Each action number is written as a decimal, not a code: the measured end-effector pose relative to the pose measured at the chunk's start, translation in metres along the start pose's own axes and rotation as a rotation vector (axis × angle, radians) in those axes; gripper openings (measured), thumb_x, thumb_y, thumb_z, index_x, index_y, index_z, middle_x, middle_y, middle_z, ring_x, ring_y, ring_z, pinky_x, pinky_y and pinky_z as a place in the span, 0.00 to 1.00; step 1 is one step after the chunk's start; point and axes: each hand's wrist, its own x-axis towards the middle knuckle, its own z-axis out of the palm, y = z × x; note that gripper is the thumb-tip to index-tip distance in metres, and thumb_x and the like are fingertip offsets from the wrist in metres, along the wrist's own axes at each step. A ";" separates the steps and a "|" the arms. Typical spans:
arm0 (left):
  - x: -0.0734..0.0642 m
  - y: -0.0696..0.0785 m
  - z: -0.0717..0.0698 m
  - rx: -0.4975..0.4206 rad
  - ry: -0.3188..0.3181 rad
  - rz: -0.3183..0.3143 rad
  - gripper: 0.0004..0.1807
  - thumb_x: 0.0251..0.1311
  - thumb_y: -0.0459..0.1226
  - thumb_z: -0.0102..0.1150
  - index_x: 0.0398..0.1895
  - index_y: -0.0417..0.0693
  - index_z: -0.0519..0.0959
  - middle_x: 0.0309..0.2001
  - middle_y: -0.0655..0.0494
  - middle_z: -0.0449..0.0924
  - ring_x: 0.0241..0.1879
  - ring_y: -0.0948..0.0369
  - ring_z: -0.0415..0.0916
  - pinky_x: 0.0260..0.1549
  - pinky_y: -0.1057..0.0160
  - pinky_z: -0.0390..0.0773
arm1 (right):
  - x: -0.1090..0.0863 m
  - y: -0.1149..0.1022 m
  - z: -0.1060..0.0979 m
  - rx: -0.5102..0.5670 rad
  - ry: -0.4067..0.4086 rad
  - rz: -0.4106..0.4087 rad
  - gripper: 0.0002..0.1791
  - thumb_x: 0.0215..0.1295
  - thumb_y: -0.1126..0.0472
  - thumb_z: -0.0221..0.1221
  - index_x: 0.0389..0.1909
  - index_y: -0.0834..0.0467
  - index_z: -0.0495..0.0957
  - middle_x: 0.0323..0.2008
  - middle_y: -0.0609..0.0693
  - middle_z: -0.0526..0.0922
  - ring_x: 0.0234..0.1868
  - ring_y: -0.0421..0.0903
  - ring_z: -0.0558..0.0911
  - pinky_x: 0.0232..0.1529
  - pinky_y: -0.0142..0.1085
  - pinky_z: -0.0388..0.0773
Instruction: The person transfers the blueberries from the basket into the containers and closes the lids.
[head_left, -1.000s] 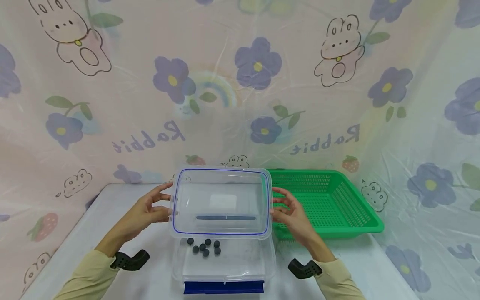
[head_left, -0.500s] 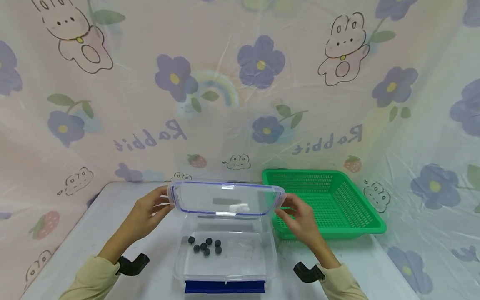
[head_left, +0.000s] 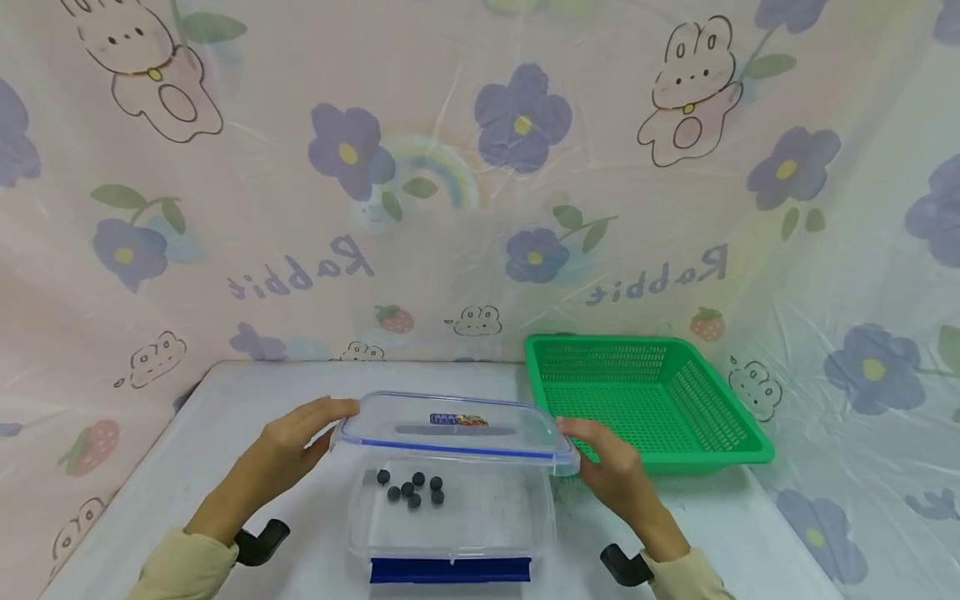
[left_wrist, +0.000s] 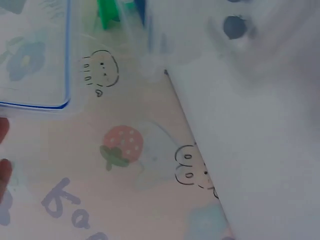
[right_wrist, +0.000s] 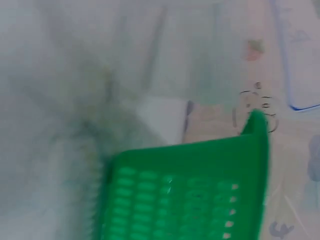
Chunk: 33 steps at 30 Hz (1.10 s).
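Note:
A clear plastic lid (head_left: 502, 427) with a blue seal line and a small printed label is held up between both hands, over the far part of a clear lidded-type box (head_left: 495, 508). My left hand (head_left: 281, 450) holds its left end, fingers on top and thumb below. The right hand (head_left: 618, 467) grips the right end, its thumb partly hidden. Several small dark round balls (head_left: 407, 489) lie in the box's left half, and a dark blue latch flap (head_left: 450, 570) hangs at the front. In the left wrist view the lid (left_wrist: 35, 55) shows beside blurred fingertips (left_wrist: 4, 170).
A green perforated plastic basket (head_left: 645, 400) stands on the white table (head_left: 262, 392) at the back right, close to the right hand. Behind the table hangs a curtain (head_left: 420, 250) printed with flowers and rabbits. Both wrists carry black camera mounts (head_left: 261, 542).
The lid has come down and tipped from nearly upright to flatter, label side now facing up. Both hands have turned with it. The box, balls and basket stay in place.

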 end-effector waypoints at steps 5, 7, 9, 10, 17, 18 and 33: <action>-0.008 0.005 0.005 0.091 0.056 0.104 0.18 0.66 0.36 0.39 0.39 0.34 0.78 0.41 0.47 0.79 0.37 0.51 0.77 0.40 0.55 0.74 | -0.003 -0.008 0.003 -0.112 0.041 -0.144 0.08 0.63 0.66 0.51 0.34 0.67 0.76 0.35 0.59 0.80 0.33 0.49 0.80 0.34 0.30 0.76; -0.013 0.007 0.009 0.106 0.071 0.120 0.18 0.66 0.36 0.39 0.37 0.35 0.79 0.40 0.46 0.79 0.37 0.51 0.77 0.41 0.55 0.74 | -0.002 -0.011 0.004 -0.142 0.051 -0.184 0.07 0.63 0.67 0.51 0.33 0.67 0.77 0.34 0.59 0.81 0.31 0.50 0.80 0.33 0.31 0.76; -0.020 0.009 0.012 0.117 0.066 0.121 0.18 0.67 0.37 0.39 0.35 0.35 0.80 0.40 0.47 0.79 0.37 0.51 0.77 0.41 0.55 0.73 | -0.004 -0.013 0.005 -0.150 0.046 -0.207 0.07 0.63 0.68 0.51 0.32 0.67 0.77 0.34 0.59 0.81 0.31 0.50 0.80 0.33 0.31 0.77; -0.023 0.009 0.014 0.127 0.061 0.121 0.19 0.67 0.38 0.39 0.34 0.35 0.80 0.40 0.47 0.79 0.37 0.52 0.77 0.40 0.55 0.74 | -0.006 -0.013 0.006 -0.153 0.044 -0.221 0.07 0.62 0.68 0.51 0.32 0.67 0.77 0.34 0.59 0.81 0.31 0.51 0.80 0.33 0.32 0.77; -0.042 0.015 0.027 0.184 0.032 0.152 0.20 0.68 0.36 0.36 0.32 0.35 0.79 0.40 0.46 0.79 0.37 0.52 0.77 0.36 0.53 0.75 | -0.023 -0.014 0.013 -0.185 -0.007 -0.285 0.08 0.63 0.70 0.49 0.33 0.68 0.77 0.36 0.60 0.80 0.34 0.51 0.80 0.34 0.34 0.77; -0.044 0.017 0.029 0.194 0.024 0.156 0.20 0.68 0.36 0.35 0.32 0.35 0.79 0.40 0.46 0.79 0.37 0.52 0.77 0.36 0.53 0.75 | -0.025 -0.015 0.013 -0.187 -0.013 -0.288 0.08 0.63 0.71 0.49 0.34 0.68 0.77 0.36 0.61 0.80 0.34 0.51 0.80 0.34 0.35 0.77; -0.055 0.026 0.039 0.281 -0.053 0.197 0.23 0.68 0.29 0.28 0.33 0.37 0.80 0.41 0.45 0.79 0.39 0.53 0.77 0.35 0.55 0.76 | -0.037 -0.021 0.013 -0.256 -0.099 -0.272 0.13 0.66 0.71 0.44 0.38 0.68 0.77 0.38 0.60 0.80 0.36 0.50 0.80 0.33 0.34 0.77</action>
